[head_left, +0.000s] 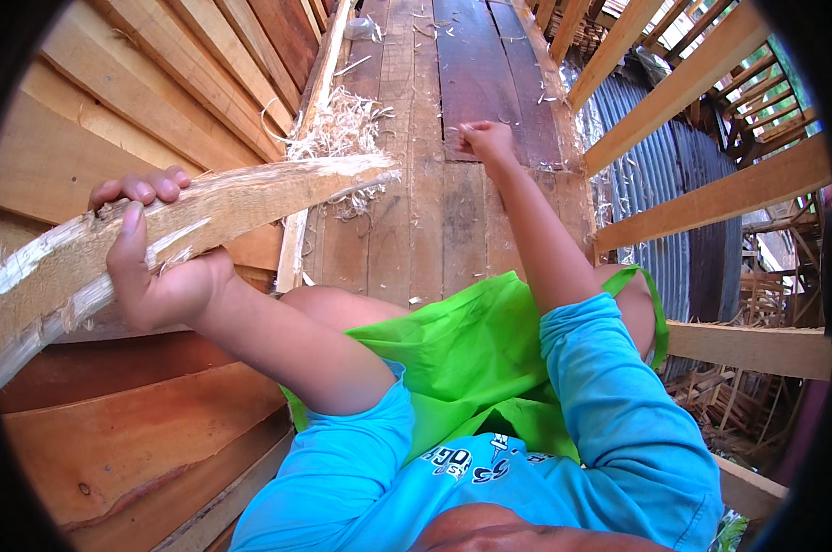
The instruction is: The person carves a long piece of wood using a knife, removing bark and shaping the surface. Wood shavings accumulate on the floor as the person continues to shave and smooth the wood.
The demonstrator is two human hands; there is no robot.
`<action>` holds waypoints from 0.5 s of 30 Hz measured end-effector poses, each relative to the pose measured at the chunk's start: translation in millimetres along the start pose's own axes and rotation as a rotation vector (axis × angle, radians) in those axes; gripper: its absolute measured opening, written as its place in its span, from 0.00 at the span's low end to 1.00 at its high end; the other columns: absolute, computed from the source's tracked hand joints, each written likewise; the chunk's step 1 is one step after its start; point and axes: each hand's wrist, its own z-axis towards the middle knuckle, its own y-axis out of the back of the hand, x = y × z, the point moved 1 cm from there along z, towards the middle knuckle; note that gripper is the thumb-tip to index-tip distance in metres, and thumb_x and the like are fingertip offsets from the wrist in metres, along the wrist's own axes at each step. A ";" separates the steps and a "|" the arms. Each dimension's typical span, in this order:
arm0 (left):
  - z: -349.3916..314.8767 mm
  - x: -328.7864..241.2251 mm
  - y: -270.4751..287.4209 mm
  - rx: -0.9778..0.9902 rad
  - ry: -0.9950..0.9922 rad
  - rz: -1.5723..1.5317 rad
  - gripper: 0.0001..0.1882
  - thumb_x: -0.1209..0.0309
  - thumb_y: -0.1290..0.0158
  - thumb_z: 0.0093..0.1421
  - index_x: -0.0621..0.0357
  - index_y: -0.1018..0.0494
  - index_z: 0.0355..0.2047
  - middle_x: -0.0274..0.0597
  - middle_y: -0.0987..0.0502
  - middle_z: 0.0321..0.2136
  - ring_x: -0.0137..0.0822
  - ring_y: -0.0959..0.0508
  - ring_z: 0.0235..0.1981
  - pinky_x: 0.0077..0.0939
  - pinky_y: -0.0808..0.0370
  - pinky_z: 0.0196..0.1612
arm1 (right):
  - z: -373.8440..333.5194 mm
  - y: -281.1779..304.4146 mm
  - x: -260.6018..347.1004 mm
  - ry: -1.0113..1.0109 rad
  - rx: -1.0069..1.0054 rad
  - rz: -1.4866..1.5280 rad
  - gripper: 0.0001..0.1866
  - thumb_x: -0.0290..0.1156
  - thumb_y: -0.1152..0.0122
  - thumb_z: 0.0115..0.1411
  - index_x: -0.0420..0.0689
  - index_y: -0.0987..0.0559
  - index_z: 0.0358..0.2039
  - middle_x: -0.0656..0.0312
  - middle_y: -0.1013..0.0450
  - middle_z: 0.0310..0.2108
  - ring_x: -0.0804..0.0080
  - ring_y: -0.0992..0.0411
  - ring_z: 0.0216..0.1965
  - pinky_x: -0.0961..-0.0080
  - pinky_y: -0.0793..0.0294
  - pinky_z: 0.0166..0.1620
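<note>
A long, rough piece of wood (278, 189) with pale, splintered edges slants in from the left, its narrow end pointing right. My left hand (172, 262) is closed around it, thumb on the near side and fingertips over the far edge. Farther forward and to the right, my right hand (488, 143) is curled closed above the plank floor (388, 258), apart from the wood. Whatever lies inside its fingers, if anything, is hidden. Behind the wood's narrow end sits a heap of curled wood shavings (342, 127). A green cloth (462, 336) covers my lap.
Overlapping boards (131, 78) form a wall on the left. Along the right runs a slatted wooden railing (678, 78), with corrugated metal sheeting (651, 166) beyond it. Loose shavings dot the floor, and a small translucent object (359, 28) lies at the far end.
</note>
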 end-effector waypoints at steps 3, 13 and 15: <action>-1.2 2.2 -0.5 0.045 0.024 -0.010 0.16 0.71 0.52 0.46 0.63 0.35 0.37 0.43 0.35 0.26 0.36 0.33 0.29 0.37 0.34 0.41 | 4.8 -39.3 45.9 0.110 0.197 -0.058 0.13 0.25 0.37 0.57 0.27 0.23 0.37 0.54 0.25 0.27 0.71 0.24 0.26 0.77 0.17 0.34; 1.5 2.5 8.4 0.041 0.014 0.007 0.16 0.71 0.53 0.46 0.62 0.35 0.38 0.43 0.34 0.27 0.36 0.33 0.29 0.36 0.33 0.40 | -37.2 -174.2 158.6 0.912 0.743 -0.783 0.25 0.29 0.32 0.51 0.46 0.24 0.51 0.53 0.25 0.46 0.61 0.26 0.47 0.70 0.26 0.50; 1.1 1.6 9.5 0.046 0.022 0.010 0.16 0.72 0.53 0.47 0.62 0.35 0.38 0.43 0.35 0.27 0.36 0.33 0.29 0.37 0.33 0.41 | -41.9 -182.8 164.3 0.937 0.752 -0.948 0.28 0.31 0.31 0.48 0.52 0.24 0.52 0.55 0.26 0.49 0.60 0.29 0.51 0.69 0.29 0.53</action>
